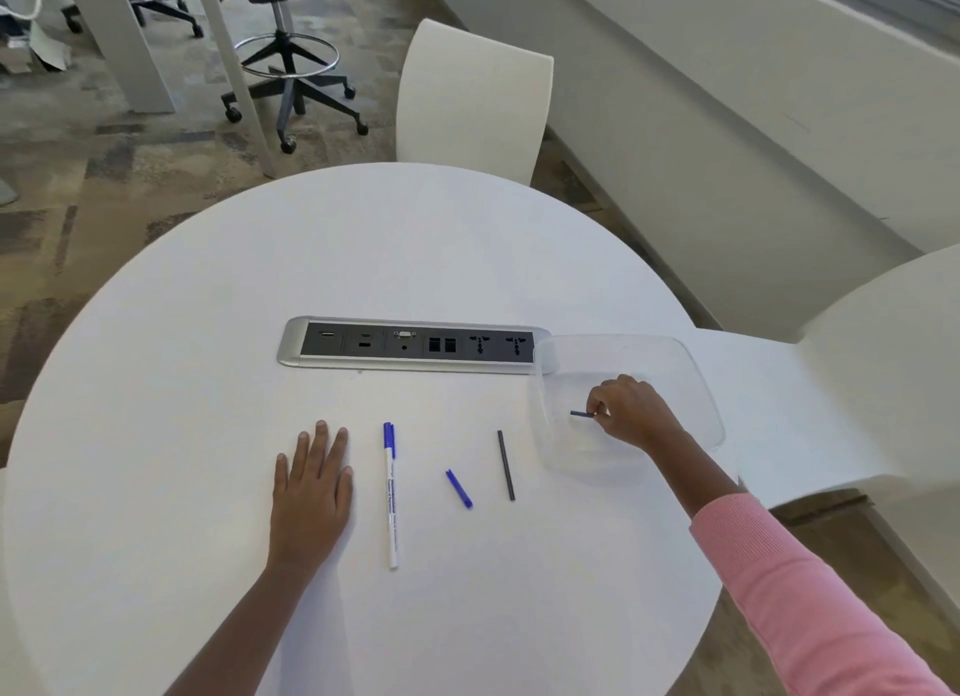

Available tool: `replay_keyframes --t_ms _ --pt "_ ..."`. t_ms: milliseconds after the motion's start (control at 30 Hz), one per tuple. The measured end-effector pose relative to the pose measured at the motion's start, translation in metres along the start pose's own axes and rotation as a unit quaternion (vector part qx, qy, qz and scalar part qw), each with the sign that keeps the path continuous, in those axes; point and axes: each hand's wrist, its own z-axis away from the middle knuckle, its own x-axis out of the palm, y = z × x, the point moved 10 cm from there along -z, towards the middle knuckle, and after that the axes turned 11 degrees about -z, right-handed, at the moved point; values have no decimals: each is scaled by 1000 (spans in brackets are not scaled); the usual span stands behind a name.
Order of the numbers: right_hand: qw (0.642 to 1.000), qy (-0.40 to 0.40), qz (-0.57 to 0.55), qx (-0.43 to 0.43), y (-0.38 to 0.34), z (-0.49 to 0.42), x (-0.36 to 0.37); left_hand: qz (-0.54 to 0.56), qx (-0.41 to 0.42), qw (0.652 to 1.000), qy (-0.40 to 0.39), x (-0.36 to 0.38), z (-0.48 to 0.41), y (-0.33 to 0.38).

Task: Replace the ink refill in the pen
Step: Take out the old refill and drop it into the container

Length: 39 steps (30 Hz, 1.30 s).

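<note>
A white pen (390,498) with a blue cap lies lengthwise on the round white table (208,332), just right of my left hand (311,493), which rests flat with fingers straight. A small blue end piece (458,488) lies to the pen's right, and beyond it a thin dark ink refill (506,465). My right hand (631,412) is inside a clear plastic container (675,352) and pinches a second dark refill (582,414) by one end; its other end points left.
A silver power and data socket strip (415,346) is set into the table behind the parts. White chairs stand at the far side (472,98) and at the right (857,383). An office stool (291,72) stands on the carpet beyond.
</note>
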Motion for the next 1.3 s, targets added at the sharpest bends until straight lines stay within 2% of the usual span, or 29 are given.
replay_keyframes --t_ms 533,633,733,867,933,1300 --pt "1000 -20 -16 13 7 -5 9 1 -15 1000 13 3 -1 -1" --pt "999 22 -42 18 3 -1 -10 0 -11 1000 12 4 -1 -1" --pt "989 105 -106 23 -9 11 -40 3 -10 1000 12 5 -1 -3" --pt "951 217 -219 -17 -45 39 -73 7 -5 1000 12 7 -2 -5" --pt "935 236 -263 -26 -64 50 -76 13 0 1000 12 7 -1 -6" --pt "925 143 -351 -13 -164 64 24 26 41 999 12 6 1 -9"
